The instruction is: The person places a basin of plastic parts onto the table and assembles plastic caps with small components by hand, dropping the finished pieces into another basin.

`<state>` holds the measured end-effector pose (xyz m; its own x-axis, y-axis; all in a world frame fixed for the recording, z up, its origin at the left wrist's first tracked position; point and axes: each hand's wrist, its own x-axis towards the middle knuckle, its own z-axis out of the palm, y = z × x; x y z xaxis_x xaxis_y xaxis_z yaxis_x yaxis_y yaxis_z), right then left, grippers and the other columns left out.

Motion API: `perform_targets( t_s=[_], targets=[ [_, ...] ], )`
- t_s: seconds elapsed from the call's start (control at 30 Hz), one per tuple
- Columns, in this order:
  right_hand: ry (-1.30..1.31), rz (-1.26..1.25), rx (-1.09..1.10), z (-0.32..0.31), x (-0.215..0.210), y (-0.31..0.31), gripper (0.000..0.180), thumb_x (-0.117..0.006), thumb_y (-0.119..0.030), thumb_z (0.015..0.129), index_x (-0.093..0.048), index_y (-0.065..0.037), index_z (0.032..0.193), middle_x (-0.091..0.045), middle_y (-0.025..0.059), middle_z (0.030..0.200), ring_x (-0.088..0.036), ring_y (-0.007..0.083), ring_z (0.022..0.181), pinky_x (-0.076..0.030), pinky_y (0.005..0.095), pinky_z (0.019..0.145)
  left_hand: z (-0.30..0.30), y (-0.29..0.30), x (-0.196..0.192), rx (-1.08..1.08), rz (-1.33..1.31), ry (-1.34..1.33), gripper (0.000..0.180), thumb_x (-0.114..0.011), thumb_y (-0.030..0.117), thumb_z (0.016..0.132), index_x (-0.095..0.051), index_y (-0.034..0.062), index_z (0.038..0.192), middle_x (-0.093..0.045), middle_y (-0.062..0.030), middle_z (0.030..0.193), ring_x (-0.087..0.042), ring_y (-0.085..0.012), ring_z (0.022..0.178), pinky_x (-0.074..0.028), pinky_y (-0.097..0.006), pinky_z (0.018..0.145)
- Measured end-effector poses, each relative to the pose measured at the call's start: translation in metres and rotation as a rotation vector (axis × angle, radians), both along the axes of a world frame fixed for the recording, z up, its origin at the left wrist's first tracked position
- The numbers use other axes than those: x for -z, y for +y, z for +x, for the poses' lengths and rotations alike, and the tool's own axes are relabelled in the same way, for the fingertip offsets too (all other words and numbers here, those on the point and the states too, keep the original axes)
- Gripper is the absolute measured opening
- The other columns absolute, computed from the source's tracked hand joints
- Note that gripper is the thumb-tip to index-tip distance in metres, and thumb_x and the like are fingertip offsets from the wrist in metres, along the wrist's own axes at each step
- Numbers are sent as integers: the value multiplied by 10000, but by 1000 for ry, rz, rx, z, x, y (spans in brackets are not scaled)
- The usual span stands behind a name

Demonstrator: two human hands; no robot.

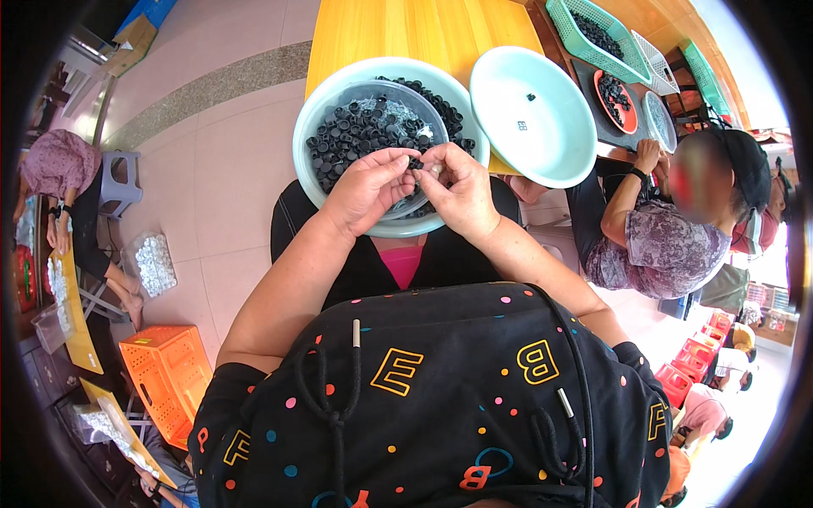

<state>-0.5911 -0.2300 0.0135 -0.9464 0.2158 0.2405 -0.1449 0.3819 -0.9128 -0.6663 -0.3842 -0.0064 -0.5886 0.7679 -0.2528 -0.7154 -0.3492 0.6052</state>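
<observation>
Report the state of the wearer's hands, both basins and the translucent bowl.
Left hand, closed on a small black piece
Right hand, pinching at the same piece
Left basin, holding black caps
Translucent bowl, inside left basin, holding black caps
Right basin, mostly bare, a dark bit inside

The basins look like smooth plastic, the small caps plastic too, the tabletop grained wood.
</observation>
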Motion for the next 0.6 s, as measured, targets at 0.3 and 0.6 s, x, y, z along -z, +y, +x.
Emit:
perform_targets(
  t_s=[0.3,0.6],
  targets=[
    [35,87,-5,2,-4,1,154,-727,-26,807,-623,-39,920,-614,-14,798,-532,30,654,-439,186,566,2,-1,1,-26,-20,57,256,-522,151,974,-593,-3,1167,-639,-44,960,-599,-90,831,-505,-241,793],
    [-3,-449,-122,-6,-1,4,215,-690,43,813,-613,-18,1005,-591,1,883,-543,61,712,-486,192,672,10,2,-13,-61,-39,176,284,-488,159,992,-601,-18,1183,-627,-46,983,-563,-86,815,-493,-244,796]
  ],
)
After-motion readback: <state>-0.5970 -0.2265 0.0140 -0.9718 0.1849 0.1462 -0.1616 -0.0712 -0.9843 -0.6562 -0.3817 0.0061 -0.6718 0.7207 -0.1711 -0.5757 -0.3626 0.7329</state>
